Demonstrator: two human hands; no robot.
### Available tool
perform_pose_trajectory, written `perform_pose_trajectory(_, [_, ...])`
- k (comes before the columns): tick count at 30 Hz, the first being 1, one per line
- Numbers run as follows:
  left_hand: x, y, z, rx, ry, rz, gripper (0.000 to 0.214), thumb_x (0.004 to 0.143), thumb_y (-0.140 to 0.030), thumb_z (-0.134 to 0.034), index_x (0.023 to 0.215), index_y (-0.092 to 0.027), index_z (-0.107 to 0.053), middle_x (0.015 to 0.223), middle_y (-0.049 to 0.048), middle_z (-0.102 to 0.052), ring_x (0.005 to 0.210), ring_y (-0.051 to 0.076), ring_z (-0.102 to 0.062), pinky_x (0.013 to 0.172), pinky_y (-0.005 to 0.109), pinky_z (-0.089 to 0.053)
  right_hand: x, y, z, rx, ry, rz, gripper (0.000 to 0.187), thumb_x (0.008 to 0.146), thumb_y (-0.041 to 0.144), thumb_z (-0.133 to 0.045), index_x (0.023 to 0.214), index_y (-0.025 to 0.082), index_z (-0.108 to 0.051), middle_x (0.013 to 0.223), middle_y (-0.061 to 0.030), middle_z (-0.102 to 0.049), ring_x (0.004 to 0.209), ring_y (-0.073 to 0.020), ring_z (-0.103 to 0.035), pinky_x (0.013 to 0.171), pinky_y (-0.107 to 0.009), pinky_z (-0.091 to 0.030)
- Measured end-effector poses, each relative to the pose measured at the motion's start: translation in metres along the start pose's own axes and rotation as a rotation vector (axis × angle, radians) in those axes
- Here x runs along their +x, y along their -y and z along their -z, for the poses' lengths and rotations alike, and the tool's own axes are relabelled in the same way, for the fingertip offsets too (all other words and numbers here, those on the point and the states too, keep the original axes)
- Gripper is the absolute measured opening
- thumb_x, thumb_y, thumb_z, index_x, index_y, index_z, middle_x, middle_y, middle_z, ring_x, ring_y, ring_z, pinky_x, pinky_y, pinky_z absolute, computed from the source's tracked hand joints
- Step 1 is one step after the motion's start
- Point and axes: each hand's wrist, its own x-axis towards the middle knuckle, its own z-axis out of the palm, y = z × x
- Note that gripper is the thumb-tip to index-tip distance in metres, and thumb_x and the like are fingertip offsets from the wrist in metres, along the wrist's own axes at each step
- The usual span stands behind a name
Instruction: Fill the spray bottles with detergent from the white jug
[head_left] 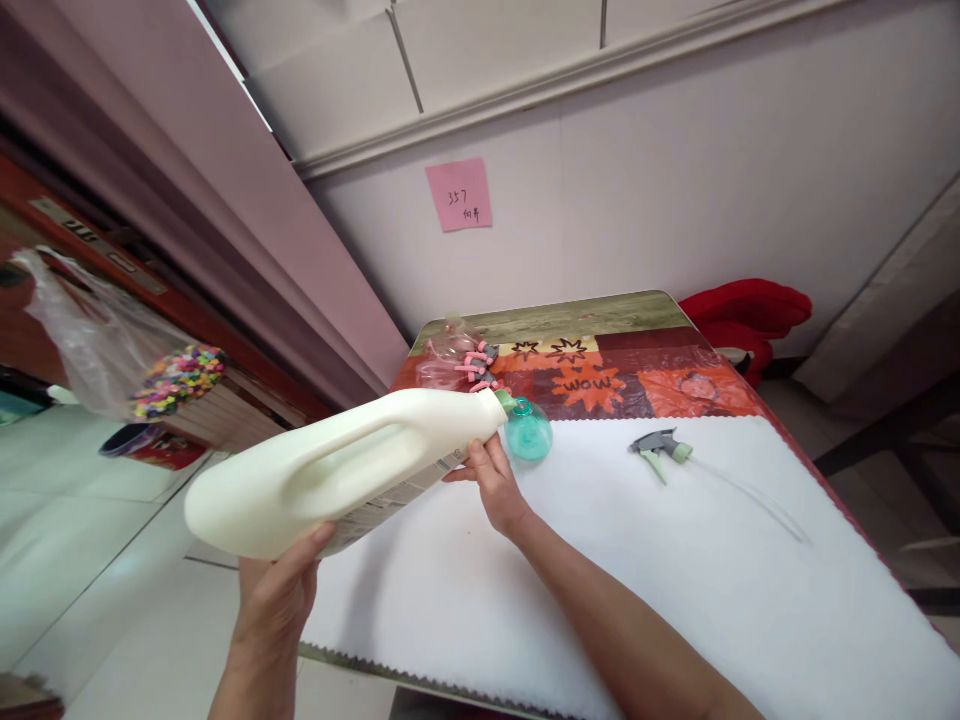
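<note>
Cream-coloured plastic jug (390, 420) looms nearest, at eight o'clock, tilted so its neck points up toward the centre; the lettering on its label, turned downward, is too small to read. Gripping its base end, the left hand (279, 580) sits between seven and eight, thumb on the side, other fingers hidden beneath. The right hand (495, 485), at six, holds the underside by the neck, fingers partly behind the jug; its forearm runs off the bottom edge.

Just below centre, toward five, a turquoise see-through bottle (529, 438) stands on the white cloth (465, 590), its open top at the jug's mouth. Something pale green bridges the two; whether spout or liquid, I cannot tell. Toward four lies a grey-and-green trigger sprayer head (660, 445), its clear dip tube fading against the white.

Pink-and-grey sprayer heads (480, 365) crowd the centre, their clear bottles hard to separate. At two to three, a red object (750, 310) is half hidden past the table's corner.
</note>
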Motion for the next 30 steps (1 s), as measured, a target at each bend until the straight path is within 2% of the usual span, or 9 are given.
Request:
perform_pose_trajectory(5, [-0.0004, -0.0002, 0.0007, -0.003, -0.012, 0.010, 0.077, 0.059, -0.025, -0.088, 0.132, -0.030, -0.063, 0.132, 0.0047, -0.068, 0.120, 0.028, -0.063, 0.093, 0.032, -0.057, -0.0003, 0.0011, -0.0003, 0.007, 0.007, -0.004, 0.054, 0.092, 0.058, -0.055, 0.134, 0.026, -0.041, 0.120, -0.0074, -0.061, 0.110, -0.0244, -0.065, 0.073, -0.039, -0.065])
perform_pose_trajectory(8, [0.0000, -0.0006, 0.0010, -0.002, -0.022, 0.017, 0.070, 0.060, -0.024, -0.088, 0.127, -0.030, -0.067, 0.131, 0.0037, -0.069, 0.120, 0.027, -0.063, 0.091, 0.028, -0.058, -0.0003, 0.0011, -0.0001, 0.005, 0.004, -0.004, 0.054, 0.092, 0.058, -0.055, 0.134, 0.027, -0.041, 0.121, -0.0075, -0.060, 0.110, -0.0245, -0.065, 0.072, -0.039, -0.065])
perform_pose_trajectory(15, [0.0000, -0.0026, -0.0021, -0.012, -0.026, 0.023, 0.062, 0.058, -0.025, -0.089, 0.117, -0.029, -0.071, 0.125, 0.0031, -0.071, 0.114, 0.026, -0.066, 0.088, 0.029, -0.059, -0.0005, 0.0000, 0.0002, 0.002, 0.002, 0.001, 0.054, 0.092, 0.058, -0.054, 0.134, 0.027, -0.041, 0.121, -0.0070, -0.060, 0.108, -0.0234, -0.065, 0.072, -0.038, -0.065])
perform_pose_trajectory(30, [-0.0006, -0.0059, -0.0019, -0.022, -0.009, 0.025, 0.069, 0.058, -0.022, -0.089, 0.124, -0.026, -0.068, 0.123, 0.0048, -0.072, 0.112, 0.025, -0.067, 0.086, 0.026, -0.058, -0.0004, 0.0009, -0.0002, 0.005, 0.006, -0.002, 0.054, 0.092, 0.058, -0.054, 0.135, 0.027, -0.041, 0.121, -0.0072, -0.060, 0.108, -0.0234, -0.065, 0.072, -0.038, -0.065])
